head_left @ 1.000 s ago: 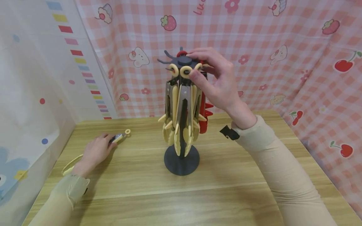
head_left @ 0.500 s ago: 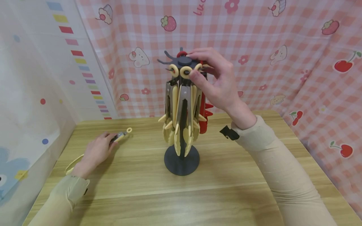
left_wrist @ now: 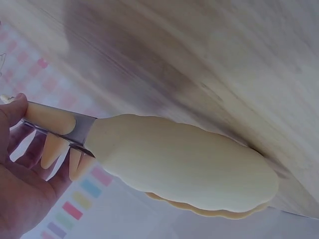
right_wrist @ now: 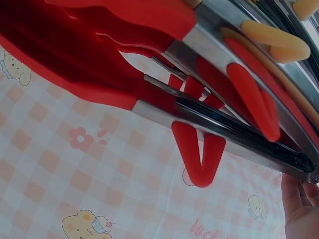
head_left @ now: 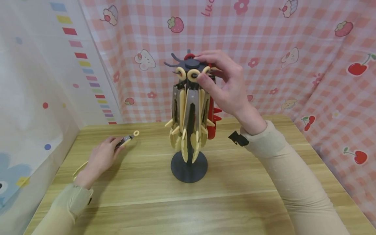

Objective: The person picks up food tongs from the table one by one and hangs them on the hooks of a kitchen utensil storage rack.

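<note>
My left hand (head_left: 101, 156) grips a pair of cream-tipped kitchen tongs (head_left: 126, 140) at the left of the table, with their ring end pointing away. In the left wrist view the tongs' scalloped silicone head (left_wrist: 184, 162) reaches along close to the wood. A dark hook stand (head_left: 192, 63) stands upright in the middle, hung with several cream tongs (head_left: 191, 98) by their rings. My right hand (head_left: 227, 81) holds the stand's top, thumb beside a front ring and fingers over the far side. Red tongs (right_wrist: 199, 144) hang under that hand, partly hidden in the head view.
The stand's round base (head_left: 189, 174) rests on the wooden table (head_left: 141, 209). Some bare hooks (head_left: 170, 64) stick out at the stand's left. A checked cloth (head_left: 147, 39) hangs behind, and a white cloth (head_left: 38, 81) lines the left side.
My left hand and its tongs have slid slightly away and to the right. The right hand keeps its place on the stand, which has not visibly moved.
</note>
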Motion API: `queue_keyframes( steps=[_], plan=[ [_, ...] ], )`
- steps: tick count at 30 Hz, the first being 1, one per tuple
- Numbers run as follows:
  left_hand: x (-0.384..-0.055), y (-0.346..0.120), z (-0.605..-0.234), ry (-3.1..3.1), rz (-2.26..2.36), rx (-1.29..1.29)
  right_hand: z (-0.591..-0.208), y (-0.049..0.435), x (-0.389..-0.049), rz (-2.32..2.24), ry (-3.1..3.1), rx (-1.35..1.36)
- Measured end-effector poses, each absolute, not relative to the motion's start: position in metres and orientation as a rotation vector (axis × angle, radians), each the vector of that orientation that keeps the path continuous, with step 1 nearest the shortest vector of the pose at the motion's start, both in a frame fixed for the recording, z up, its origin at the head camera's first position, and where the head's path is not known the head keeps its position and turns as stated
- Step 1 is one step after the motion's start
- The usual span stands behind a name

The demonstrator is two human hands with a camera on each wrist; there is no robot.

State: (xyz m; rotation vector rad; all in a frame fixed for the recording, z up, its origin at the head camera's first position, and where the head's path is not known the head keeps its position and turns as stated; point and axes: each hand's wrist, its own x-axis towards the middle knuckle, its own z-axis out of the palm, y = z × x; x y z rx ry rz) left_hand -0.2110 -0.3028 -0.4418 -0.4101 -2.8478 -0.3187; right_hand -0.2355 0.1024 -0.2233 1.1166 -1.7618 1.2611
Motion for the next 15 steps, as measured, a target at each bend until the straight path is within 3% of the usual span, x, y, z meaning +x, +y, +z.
queue_keyframes(
  steps=[15],
  plan=[
    [-0.2056, -0.2934, -0.4341, -2.722, -0.380, -0.439, -0.2235, 0.1020, -0.2358, 1.265, -1.752, 1.118]
  ],
)
